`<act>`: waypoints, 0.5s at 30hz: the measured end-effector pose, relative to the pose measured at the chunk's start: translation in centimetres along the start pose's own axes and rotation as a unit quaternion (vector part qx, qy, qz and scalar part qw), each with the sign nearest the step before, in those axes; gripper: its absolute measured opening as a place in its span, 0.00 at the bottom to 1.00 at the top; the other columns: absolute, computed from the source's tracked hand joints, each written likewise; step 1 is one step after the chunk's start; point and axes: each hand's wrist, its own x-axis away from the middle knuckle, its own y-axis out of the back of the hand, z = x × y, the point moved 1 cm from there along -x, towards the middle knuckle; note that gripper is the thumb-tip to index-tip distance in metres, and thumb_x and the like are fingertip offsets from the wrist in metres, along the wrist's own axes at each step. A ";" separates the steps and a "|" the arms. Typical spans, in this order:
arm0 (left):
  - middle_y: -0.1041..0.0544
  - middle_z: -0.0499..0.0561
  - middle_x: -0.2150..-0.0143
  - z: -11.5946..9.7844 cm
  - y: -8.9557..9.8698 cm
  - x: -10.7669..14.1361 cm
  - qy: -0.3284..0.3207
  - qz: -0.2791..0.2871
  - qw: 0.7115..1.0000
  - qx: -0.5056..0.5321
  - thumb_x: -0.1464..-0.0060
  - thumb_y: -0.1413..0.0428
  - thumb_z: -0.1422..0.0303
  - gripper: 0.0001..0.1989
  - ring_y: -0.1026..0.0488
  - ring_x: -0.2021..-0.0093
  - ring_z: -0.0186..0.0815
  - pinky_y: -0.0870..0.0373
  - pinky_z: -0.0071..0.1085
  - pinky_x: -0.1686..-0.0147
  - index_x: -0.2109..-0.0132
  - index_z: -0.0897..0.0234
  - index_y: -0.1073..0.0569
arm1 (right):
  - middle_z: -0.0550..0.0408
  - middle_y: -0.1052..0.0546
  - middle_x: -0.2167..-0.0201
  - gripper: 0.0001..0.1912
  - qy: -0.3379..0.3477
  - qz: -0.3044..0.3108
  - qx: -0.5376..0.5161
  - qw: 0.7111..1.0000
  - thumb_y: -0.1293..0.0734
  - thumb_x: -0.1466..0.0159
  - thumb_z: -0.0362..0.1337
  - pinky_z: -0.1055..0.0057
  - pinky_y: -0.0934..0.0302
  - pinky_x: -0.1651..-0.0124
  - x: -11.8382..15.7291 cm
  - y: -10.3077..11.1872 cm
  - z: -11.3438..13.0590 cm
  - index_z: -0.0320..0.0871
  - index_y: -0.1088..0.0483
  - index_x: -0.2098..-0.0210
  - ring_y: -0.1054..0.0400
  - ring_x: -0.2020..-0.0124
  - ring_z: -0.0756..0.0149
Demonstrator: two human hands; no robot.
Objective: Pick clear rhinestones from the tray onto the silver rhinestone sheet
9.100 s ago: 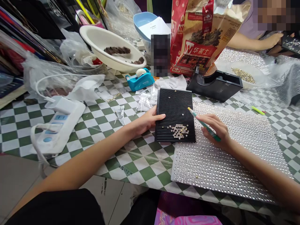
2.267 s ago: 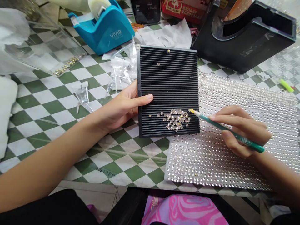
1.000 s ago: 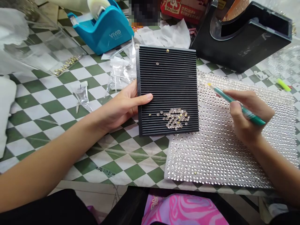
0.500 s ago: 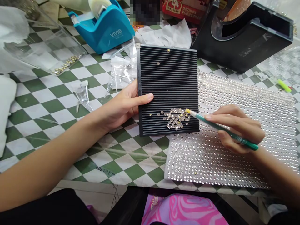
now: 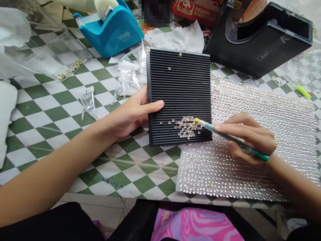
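Left hand (image 5: 141, 110): clamping the near-left edge of a black ridged tray (image 5: 180, 90), thumb lying on the face, other fingers going underneath; the grip is probably serving to steady the tray while leaving most of its face free

Right hand (image 5: 250, 137): well apart from the left, pinching a green pen (image 5: 230, 139) between thumb and fingers, slanting it so its yellow tip (image 5: 197, 120) is meeting the edge of the stones; whether one is sticking to it, I cannot tell from where I am standing

Loose stones (image 5: 187, 126): clustering low on the tray, mostly clear, a few yellowish; the ridges are presumably keeping them from rolling

Two strays: a clear stone (image 5: 169, 68) and a gold stone (image 5: 180, 55), sitting near the tray's far edge

Studded sheet (image 5: 240, 180): lying right of the tray, partly under the right arm, seemingly placed for short reaches

Beyond: a clear plastic bag (image 5: 127, 77) lying just beside the tray, white paper (image 5: 185, 36) crumpling behind it, a blue tape dispenser (image 5: 112, 36) and a black dispenser (image 5: 260, 47) standing farther back, all resting on a checked tablecloth (image 5: 140, 180)
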 end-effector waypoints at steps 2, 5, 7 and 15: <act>0.22 0.54 0.34 0.0 0.0 0.0 -0.001 -0.001 1.000 0.002 0.42 0.32 0.65 0.31 0.28 0.32 0.59 0.20 0.49 0.40 0.33 0.55 0.28 | 0.54 0.15 0.61 0.30 -0.003 0.001 -0.011 1.000 0.33 0.35 0.27 0.63 0.26 0.65 0.0 0.0 0.0 0.52 0.26 0.35 0.22 0.63 0.59; 0.23 0.54 0.33 -0.1 -0.2 0.0 -0.001 -0.002 1.000 0.011 0.43 0.32 0.66 0.31 0.28 0.31 0.59 0.20 0.48 0.41 0.34 0.55 0.27 | 0.54 0.16 0.62 0.30 -0.019 -0.010 -0.027 0.999 0.33 0.36 0.27 0.64 0.27 0.66 0.1 0.2 0.0 0.51 0.25 0.36 0.23 0.63 0.60; 0.23 0.54 0.32 -0.1 -0.2 0.0 0.001 -0.002 1.000 0.014 0.44 0.32 0.67 0.30 0.29 0.31 0.60 0.20 0.48 0.41 0.35 0.55 0.27 | 0.53 0.16 0.61 0.30 -0.035 -0.012 -0.026 0.999 0.34 0.36 0.27 0.64 0.28 0.67 0.0 0.4 0.0 0.53 0.24 0.37 0.23 0.64 0.60; 0.21 0.55 0.35 -0.1 -0.1 0.0 0.001 -0.006 1.000 0.008 0.43 0.32 0.65 0.32 0.30 0.30 0.61 0.22 0.52 0.38 0.32 0.54 0.29 | 0.55 0.16 0.62 0.31 -0.038 -0.004 -0.027 0.999 0.34 0.37 0.26 0.64 0.29 0.66 -0.1 0.6 0.1 0.53 0.25 0.37 0.23 0.64 0.60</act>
